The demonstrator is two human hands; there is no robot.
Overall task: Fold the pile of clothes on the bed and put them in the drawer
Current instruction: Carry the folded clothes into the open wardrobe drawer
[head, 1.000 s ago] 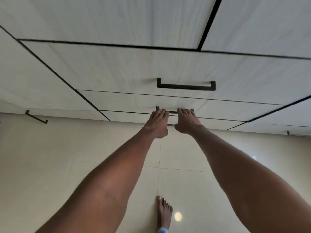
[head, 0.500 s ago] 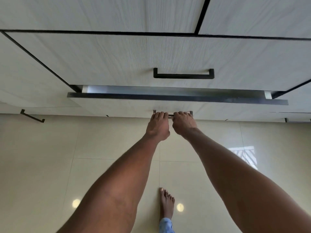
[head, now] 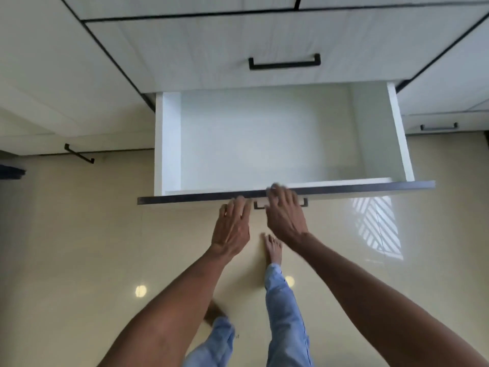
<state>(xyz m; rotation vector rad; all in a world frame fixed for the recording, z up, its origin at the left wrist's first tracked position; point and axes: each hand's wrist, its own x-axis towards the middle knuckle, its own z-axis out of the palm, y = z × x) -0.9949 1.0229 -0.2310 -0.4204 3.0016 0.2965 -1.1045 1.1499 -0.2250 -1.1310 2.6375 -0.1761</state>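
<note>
- Hovering at the near front edge of the drawer (head: 264, 144): both hands, fingers straight, gripping nothing.
- Left hand (head: 232, 226) sits just left of the drawer handle (head: 280, 203); right hand (head: 284, 215) overlaps it, fingertips blurred.
- Drawer is pulled out over the floor (head: 79, 247).

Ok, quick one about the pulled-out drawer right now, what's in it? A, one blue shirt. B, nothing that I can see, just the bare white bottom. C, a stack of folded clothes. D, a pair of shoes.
B: the open drawer shows only its bare white bottom and side walls, with no clothes in view, while the left hand and right hand sit at its front edge.
</note>
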